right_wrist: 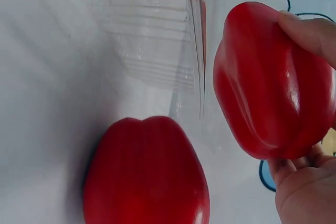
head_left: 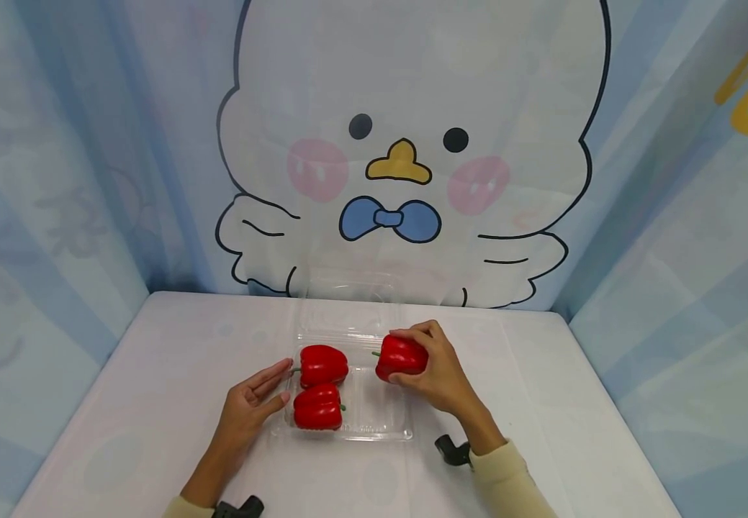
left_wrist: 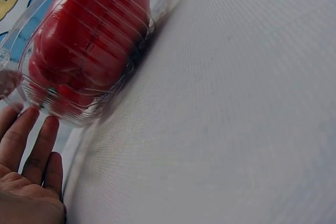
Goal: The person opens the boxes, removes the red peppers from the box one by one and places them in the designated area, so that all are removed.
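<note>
My right hand (head_left: 438, 370) grips a red bell pepper (head_left: 401, 357) between thumb and fingers, over the right edge of a clear plastic clamshell box (head_left: 376, 437). Inside the box's left half sit two red bell peppers, a rear one (head_left: 323, 365) with its stem pointing left and a front one (head_left: 317, 408) with its stem pointing right. My left hand (head_left: 253, 406) is at the box's left side, fingers extended, fingertips right at its wall. The right wrist view shows another red pepper (right_wrist: 147, 177) lying on the white cloth outside the box; the head view does not show it.
The box's clear lid (head_left: 348, 316) stands opened toward the back. White cloth covers the table (head_left: 529, 432), and a curtain with a cartoon chick (head_left: 399, 86) rises behind it. Black wrist mounts (head_left: 453, 451) sit on both wrists.
</note>
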Available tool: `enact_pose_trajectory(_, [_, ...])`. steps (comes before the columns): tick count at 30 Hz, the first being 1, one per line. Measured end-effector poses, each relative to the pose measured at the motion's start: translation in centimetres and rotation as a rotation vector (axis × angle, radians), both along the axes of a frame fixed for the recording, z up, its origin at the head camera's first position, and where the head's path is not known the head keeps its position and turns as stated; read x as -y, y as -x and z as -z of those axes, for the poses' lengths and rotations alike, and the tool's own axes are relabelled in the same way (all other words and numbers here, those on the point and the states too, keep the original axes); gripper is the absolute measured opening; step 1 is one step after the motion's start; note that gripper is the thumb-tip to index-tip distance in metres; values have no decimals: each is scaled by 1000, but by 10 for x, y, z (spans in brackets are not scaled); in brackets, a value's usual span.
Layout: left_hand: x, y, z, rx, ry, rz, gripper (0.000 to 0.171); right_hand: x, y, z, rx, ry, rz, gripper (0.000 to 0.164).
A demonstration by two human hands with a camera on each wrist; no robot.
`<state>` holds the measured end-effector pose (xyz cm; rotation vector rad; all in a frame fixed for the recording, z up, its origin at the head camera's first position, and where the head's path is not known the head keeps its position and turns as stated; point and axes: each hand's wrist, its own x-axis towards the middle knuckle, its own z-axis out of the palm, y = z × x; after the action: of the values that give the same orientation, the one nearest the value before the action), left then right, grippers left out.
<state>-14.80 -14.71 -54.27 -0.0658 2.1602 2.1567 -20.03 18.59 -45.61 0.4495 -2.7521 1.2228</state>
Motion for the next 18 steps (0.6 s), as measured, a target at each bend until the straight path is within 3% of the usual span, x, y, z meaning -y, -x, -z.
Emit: enact_pose_trajectory(18, [0, 0, -1, -1, 2, 0, 59, -40, -23, 5, -40, 29, 69, 73])
